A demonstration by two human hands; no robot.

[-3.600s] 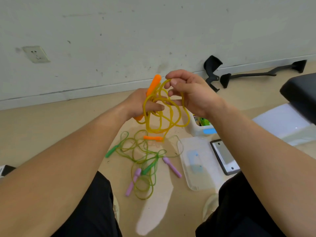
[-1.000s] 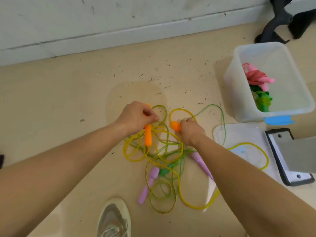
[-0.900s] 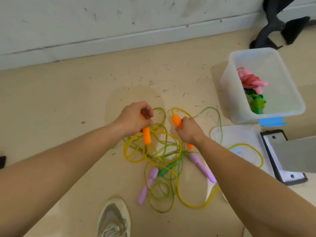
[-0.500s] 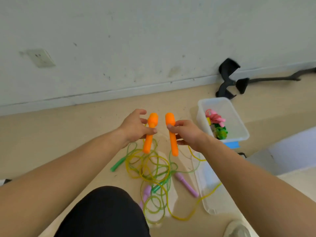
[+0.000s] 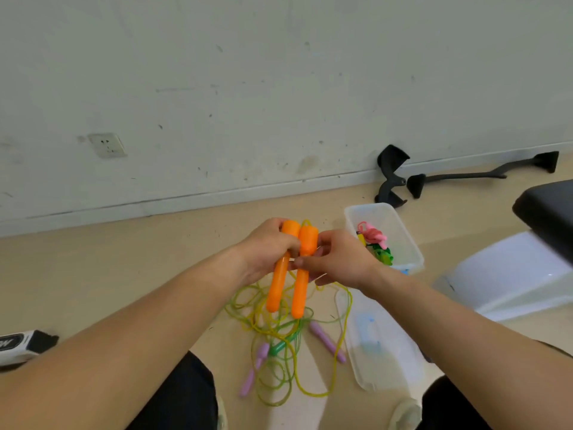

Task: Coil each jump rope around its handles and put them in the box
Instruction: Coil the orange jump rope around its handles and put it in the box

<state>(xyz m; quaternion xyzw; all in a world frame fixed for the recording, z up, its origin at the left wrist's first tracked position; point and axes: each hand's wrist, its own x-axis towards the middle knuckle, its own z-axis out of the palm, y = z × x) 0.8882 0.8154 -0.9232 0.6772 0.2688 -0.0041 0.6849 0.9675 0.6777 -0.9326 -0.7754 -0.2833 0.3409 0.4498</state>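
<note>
Two orange handles (image 5: pixel 290 274) of the yellow jump rope (image 5: pixel 341 330) are held side by side above the floor. My left hand (image 5: pixel 266 249) grips the left handle near its top. My right hand (image 5: pixel 338 259) pinches the right handle against it. The yellow cord hangs down to the floor in loose loops. Beneath lie a green rope (image 5: pixel 279 346) with green handles and two purple handles (image 5: pixel 327 341), tangled together. The clear plastic box (image 5: pixel 406 240) stands to the right with a pink and a green coiled rope (image 5: pixel 376 243) inside.
The box's clear lid (image 5: pixel 381 346) lies on the floor right of the ropes. Black chair parts (image 5: pixel 393 178) lie by the wall. A black seat (image 5: pixel 548 209) and a white sheet (image 5: pixel 511 274) are at right. My knees and a shoe (image 5: pixel 406 414) frame the bottom.
Earlier I picked both orange handles up from the floor pile. In the last half second my hands brought them together, so they now touch side by side.
</note>
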